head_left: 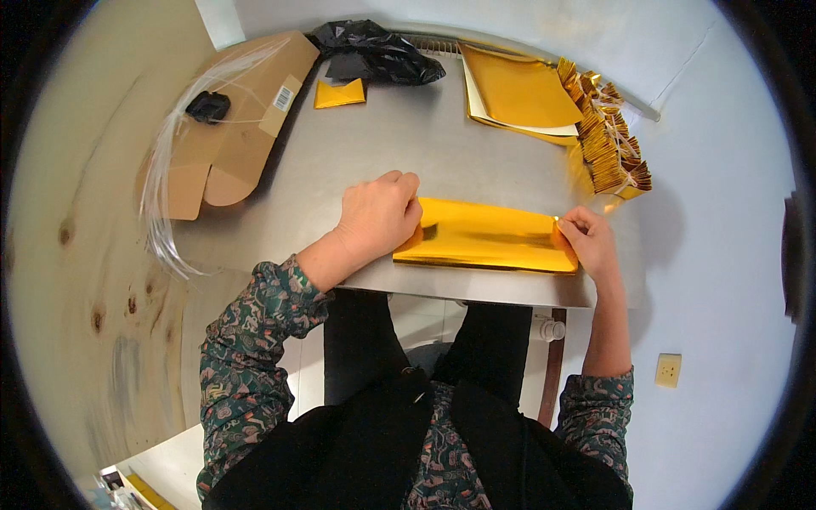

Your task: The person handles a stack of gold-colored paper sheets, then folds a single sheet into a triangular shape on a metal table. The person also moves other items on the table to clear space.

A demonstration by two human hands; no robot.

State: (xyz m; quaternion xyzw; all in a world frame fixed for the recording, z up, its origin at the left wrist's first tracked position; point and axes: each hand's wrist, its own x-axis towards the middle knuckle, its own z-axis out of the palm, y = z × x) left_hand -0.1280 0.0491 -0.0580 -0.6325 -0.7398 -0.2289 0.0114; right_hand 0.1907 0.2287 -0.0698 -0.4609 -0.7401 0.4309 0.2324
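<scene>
A long strip of shiny gold paper [489, 234], looking folded lengthwise, lies along the near part of the table in front of me. My left hand [382, 208] is closed at the strip's left end, fingers curled around its upper corner. At the other end, my right hand [588, 242] pinches the upper right corner between thumb and fingers. Beyond it, to the right, rests a stack of gold sheets [523, 89] with white undersides. Beside that stack stand several tied bundles of folded gold paper [614, 149].
The grey metal table [382, 140] carries a flattened cardboard box [242, 123] with clear plastic strands [161, 187] at the left. A black plastic bag [378, 51] and a small folded gold piece [340, 93] lie at the back. A wall [714, 255] with an outlet [668, 370] stands right.
</scene>
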